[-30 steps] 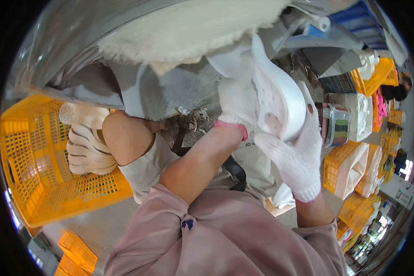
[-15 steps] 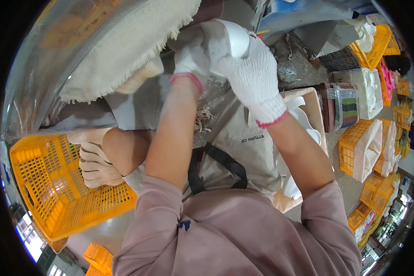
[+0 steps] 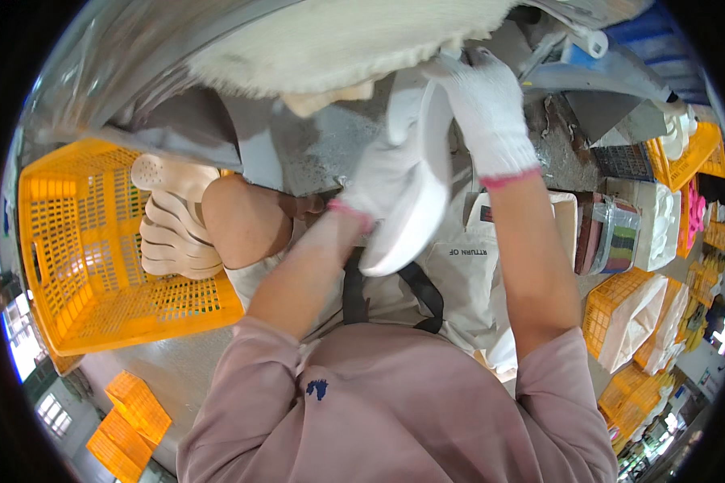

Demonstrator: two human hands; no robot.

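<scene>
Two gloved hands close on one white foam clog (image 3: 415, 173), held upright in front of the person's chest with its toe end pressed up against a big cream buffing wheel (image 3: 338, 40) overhead. The left hand (image 3: 379, 181), in a white knit glove with a pink cuff, wraps the clog's side from below; the right hand (image 3: 487, 109), gloved the same, clamps over its upper end, fingers curled round the edge right beside the wheel. Neither hand is spread (both grip firmly).

To do this well, I judge the clog wants a steady two-handed hold and light, even pressure, turned gradually so no one spot sits too long on the fleece, with glove fingertips kept off the wheel's rim.

The clog looks smooth, matte and thick-soled, its curved white edge facing the camera; the strap or vent details cannot be made out from here.

To the person's left a yellow plastic crate (image 3: 80, 266) holds a stack of cream clogs (image 3: 173, 229) by the bare knee (image 3: 242, 221). At the right stand more yellow crates (image 3: 624, 310) lined with white bags, and a clear box of coloured sheets (image 3: 612, 241).
</scene>
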